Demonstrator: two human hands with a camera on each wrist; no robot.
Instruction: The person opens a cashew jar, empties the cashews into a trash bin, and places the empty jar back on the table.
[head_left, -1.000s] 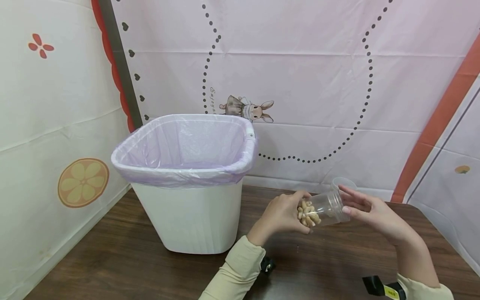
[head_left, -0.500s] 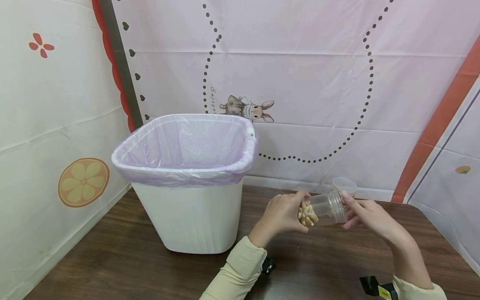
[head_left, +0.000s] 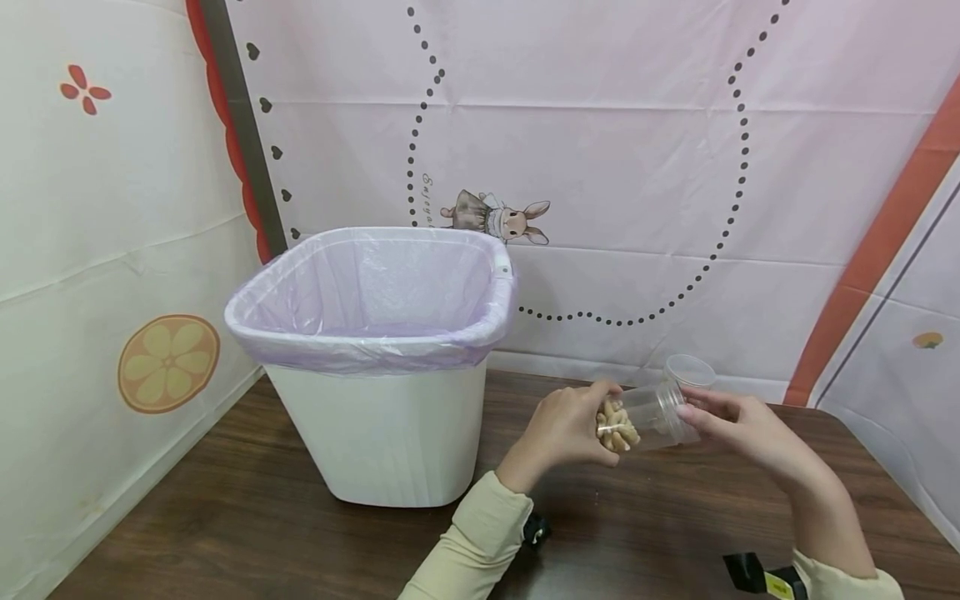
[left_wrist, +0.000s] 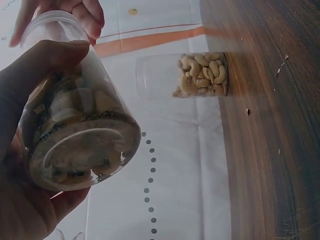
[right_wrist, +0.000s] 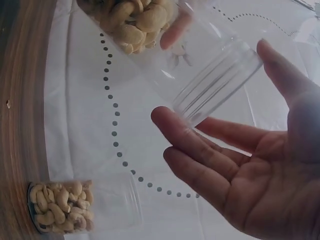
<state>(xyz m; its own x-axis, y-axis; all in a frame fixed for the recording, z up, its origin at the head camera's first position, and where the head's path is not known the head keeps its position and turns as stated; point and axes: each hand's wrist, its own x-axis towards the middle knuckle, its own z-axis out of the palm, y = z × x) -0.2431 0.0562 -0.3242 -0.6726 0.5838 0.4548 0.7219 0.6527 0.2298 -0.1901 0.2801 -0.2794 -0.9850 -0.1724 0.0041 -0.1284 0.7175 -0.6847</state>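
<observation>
My left hand (head_left: 566, 429) grips a clear plastic jar (head_left: 648, 414) round its base end. The jar lies tilted above the table, its ridged mouth end pointing right. Cashews (head_left: 617, 427) are heaped in the base end. My right hand (head_left: 738, 429) is at the mouth end; in the right wrist view its thumb and fingertips (right_wrist: 165, 116) span the clear ridged rim from opposite sides. Behind stands a second clear jar (head_left: 690, 371), partly hidden by the right hand in the head view. The left wrist view shows it about half full of cashews (left_wrist: 202, 74).
A white trash bin (head_left: 390, 425) with a pale purple liner (head_left: 360, 354) stands on the left. The dark wooden table (head_left: 225, 517) has small crumbs (left_wrist: 247, 111) on it. Printed cloth (head_left: 615, 183) hangs behind and on both sides.
My right hand turned at the jar's mouth, fingers swinging over and then back to nearly the earlier pose. The left hand kept its grip, with the jar almost still.
</observation>
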